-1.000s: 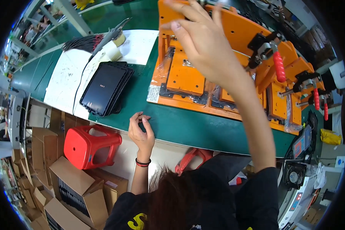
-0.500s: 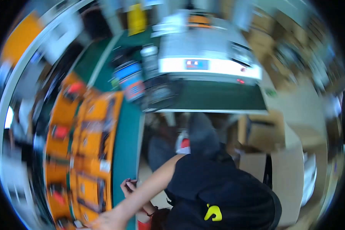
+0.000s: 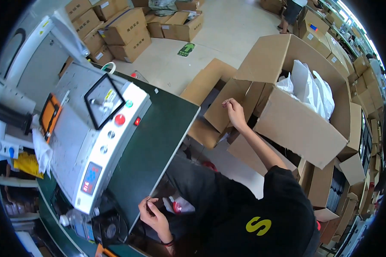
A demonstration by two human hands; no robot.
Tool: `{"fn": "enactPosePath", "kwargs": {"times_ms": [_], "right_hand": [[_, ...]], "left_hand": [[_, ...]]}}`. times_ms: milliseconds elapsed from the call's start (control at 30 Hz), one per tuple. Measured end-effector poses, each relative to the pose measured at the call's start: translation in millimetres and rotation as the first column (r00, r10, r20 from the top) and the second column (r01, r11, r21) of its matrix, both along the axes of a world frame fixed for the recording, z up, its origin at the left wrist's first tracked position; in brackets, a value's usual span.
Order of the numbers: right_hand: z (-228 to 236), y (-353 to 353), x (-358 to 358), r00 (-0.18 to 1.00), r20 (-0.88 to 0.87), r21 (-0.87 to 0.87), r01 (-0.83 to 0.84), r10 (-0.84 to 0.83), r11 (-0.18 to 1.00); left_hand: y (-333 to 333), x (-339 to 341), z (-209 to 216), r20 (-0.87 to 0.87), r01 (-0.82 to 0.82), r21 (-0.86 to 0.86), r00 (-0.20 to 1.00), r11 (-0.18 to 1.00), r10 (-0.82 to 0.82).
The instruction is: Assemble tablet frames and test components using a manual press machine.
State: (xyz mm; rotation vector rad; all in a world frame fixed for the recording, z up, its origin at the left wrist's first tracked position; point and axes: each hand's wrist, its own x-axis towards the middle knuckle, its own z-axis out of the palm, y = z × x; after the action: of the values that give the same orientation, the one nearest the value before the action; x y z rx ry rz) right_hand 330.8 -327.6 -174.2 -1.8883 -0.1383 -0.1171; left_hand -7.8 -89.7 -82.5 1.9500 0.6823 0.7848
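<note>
Partly hidden, left hand (image 3: 153, 215) grip (unclear), carton (image 3: 300, 124)

A boxy machine (image 3: 94, 141) sits on the surface (image 3: 158, 137), filling its left part, with a flat frame (image 3: 104, 100) lying on top of it. The person's left hand (image 3: 153, 216) rests at the near edge of the surface, just right of the machine's front corner. To the right, on the floor, stands a large open carton (image 3: 300, 124) with bags (image 3: 311, 88) inside; the right hand (image 3: 235, 112) touches its left flap. Behind, across the floor, more closed cartons (image 3: 124, 32) are stacked.
</note>
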Motion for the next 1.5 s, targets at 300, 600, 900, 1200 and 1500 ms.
{"fn": "enactPosePath", "kwargs": {"times_ms": [300,600,900,1200,1500], "right_hand": [[-125.0,19.0,139.2,0.891,0.127,-0.946,-0.024,0.436,0.324],[-143.7,15.4,165.0,0.625,-0.703,-0.658,-0.752,-0.338,-0.023],[-211.1,-10.6,222.2,0.675,-0.529,-0.774,-0.632,-0.514,-0.032],[-248.2,-15.4,245.0,0.578,-0.657,-0.62,-0.779,-0.483,-0.089],[-243.2,-24.3,238.4,0.759,-0.532,-0.767,-0.619,-0.374,-0.166]], "left_hand": [[16.6,98.4,-9.4,-0.129,-0.093,0.049,0.987,0.994,0.099],[24.7,80.1,-33.5,-0.485,-0.118,0.389,0.817,0.914,0.312],[67.9,10.0,-56.1,-0.621,0.283,0.206,0.778,0.937,-0.098],[57.7,52.0,-35.9,-0.521,0.364,0.166,0.821,0.916,-0.232],[58.0,51.6,-42.2,-0.367,0.337,0.161,0.893,0.928,-0.261]]}}
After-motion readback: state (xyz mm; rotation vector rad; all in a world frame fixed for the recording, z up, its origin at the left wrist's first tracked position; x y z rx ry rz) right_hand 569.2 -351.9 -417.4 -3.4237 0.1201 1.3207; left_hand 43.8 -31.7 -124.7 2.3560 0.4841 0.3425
